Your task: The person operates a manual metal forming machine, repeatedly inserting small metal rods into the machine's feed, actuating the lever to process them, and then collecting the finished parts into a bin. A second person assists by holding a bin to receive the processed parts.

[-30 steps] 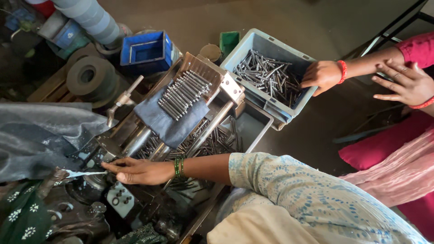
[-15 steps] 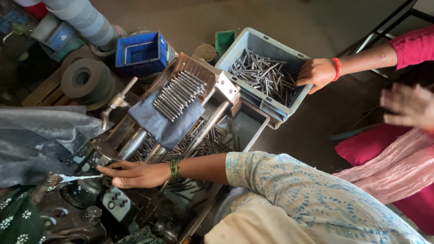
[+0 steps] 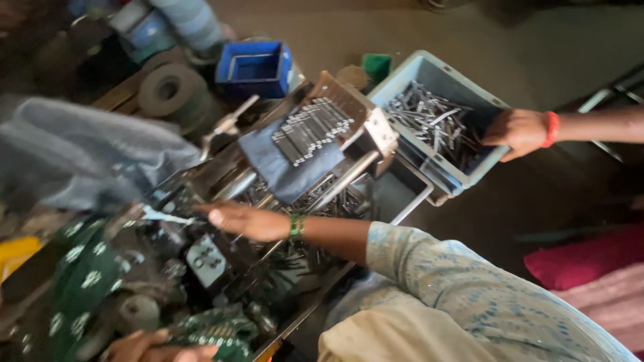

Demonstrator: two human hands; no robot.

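My right hand [image 3: 245, 221], with green bangles at the wrist and a pale blue patterned sleeve, reaches left across a dark metal machine [image 3: 201, 261]. Its fingers lie stretched out flat, tips by a pale metal strip [image 3: 163, 216], and I see nothing gripped. Just beyond the hand, a slanted tray holds a row of metal pins [image 3: 310, 127] on a blue cloth [image 3: 285, 167]. More loose pins [image 3: 322, 201] lie under the tray. My left hand is out of view.
Another person's hand [image 3: 516, 132] with a red bangle grips the rim of a grey crate [image 3: 436, 70] full of metal pins. A blue box [image 3: 255, 67] and a grinding wheel [image 3: 171, 87] sit behind. A further hand [image 3: 151, 345] by green patterned cloth [image 3: 84, 285] shows at the bottom left.
My right hand stays at the machine. The other person's second hand at the right edge has left the view. A hand has appeared at the bottom left.
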